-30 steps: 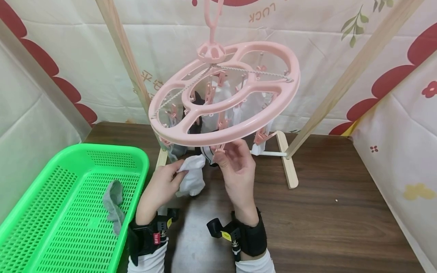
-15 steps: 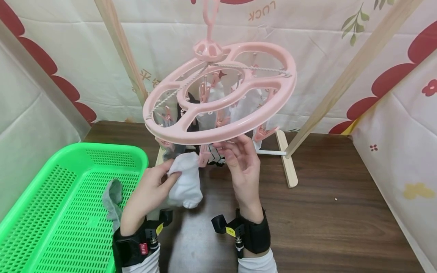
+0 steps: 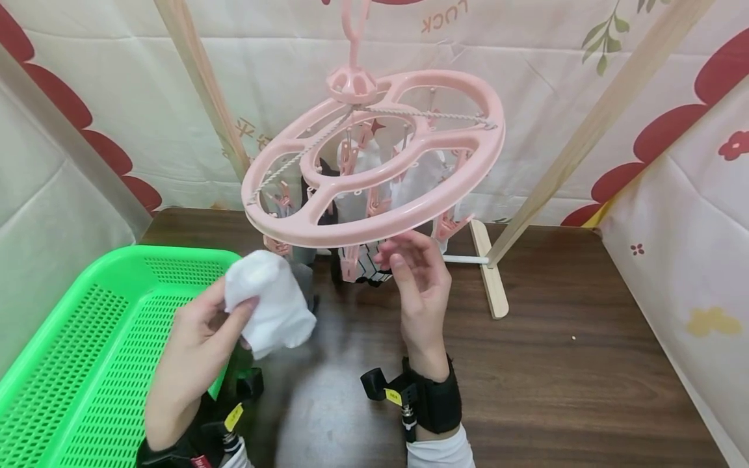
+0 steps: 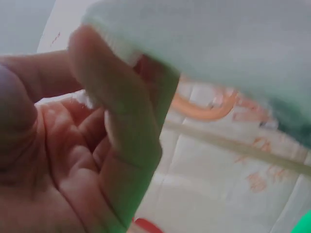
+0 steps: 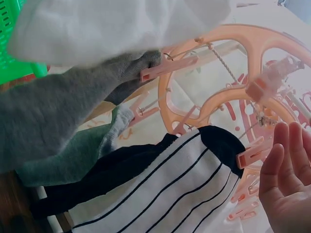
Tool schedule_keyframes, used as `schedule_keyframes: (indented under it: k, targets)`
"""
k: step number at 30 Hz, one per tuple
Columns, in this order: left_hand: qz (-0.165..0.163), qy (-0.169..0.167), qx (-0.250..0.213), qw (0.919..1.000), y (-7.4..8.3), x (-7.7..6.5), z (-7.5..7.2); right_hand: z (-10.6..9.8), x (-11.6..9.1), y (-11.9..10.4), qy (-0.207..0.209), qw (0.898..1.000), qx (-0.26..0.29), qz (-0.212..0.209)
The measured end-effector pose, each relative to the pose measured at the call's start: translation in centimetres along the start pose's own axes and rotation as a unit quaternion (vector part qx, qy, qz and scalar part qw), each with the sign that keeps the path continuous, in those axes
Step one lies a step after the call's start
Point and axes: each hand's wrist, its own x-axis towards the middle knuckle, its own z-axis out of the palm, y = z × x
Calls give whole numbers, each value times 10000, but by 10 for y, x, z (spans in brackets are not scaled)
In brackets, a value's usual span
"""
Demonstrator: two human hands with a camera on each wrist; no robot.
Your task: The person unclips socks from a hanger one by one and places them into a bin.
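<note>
One green basket [image 3: 117, 312] stands at the far left of the counter [image 3: 562, 364], its long side running from the near left away toward the rack. Over its right edge comes the left hand [image 3: 193, 344], slanting up and to the right from a strapped wrist, pinching the left edge of one white cloth [image 3: 275, 312] between thumb and fingers, the thumb on the near side. The cloth is held up right of the basket and in front of the hanger; its long axis slants from upper left to lower right, the loose end pointing down and right.

Next, one oval pink hanger [image 3: 374, 231] hangs tilted, its right side higher, with two cords visible on top. A pink clip [image 3: 349, 263] hangs upright below its front rim. Among the hung pieces, the right wrist view shows one gray sock [image 5: 53, 107], one greenish sock [image 5: 68, 150] and one striped sock [image 5: 170, 184], its dark end at a clip; the full count is hidden.

The right hand [image 3: 421, 292] rises nearly vertical beneath the front rim, fingers loosely bent, apparently holding nothing; whether the fingertips touch the hanger cannot be told. Two wooden poles flank the hanger, with one wooden foot [image 3: 490, 273] visible at right.
</note>
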Motion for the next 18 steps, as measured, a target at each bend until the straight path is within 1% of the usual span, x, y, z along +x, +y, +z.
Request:
schedule_keyframes:
  k: [3, 4, 6, 9, 12, 13, 15, 18]
  targets:
    - [-49, 469, 142, 9988, 2, -5, -7, -1, 0, -1, -81, 9999, -82, 116]
    - [-129, 631, 213, 9977, 3, -6, -9, -1, 0, 0, -139, 9997, -120, 158]
    - [-379, 902, 260, 9949, 5, -9, -13, -1, -1, 0, -272, 9991, -237, 213]
    - [-836, 1359, -6, 9872, 8, -11, -18, -1, -1, 0, -442, 9977, -455, 239]
    - [-1213, 1827, -391, 9749, 12, -14, -20, 0, -1, 2, -513, 9968, -571, 237]
    - [-1288, 1982, -507, 9703, 13, -15, -21, 0, -1, 2, -528, 9966, -579, 240]
    - [-1403, 2291, -553, 9617, 15, -16, -22, 0, -2, 2, -566, 9965, -560, 237]
    - [-1614, 2763, -638, 9453, 15, -15, -23, -1, -2, 3, -646, 9962, -552, 199]
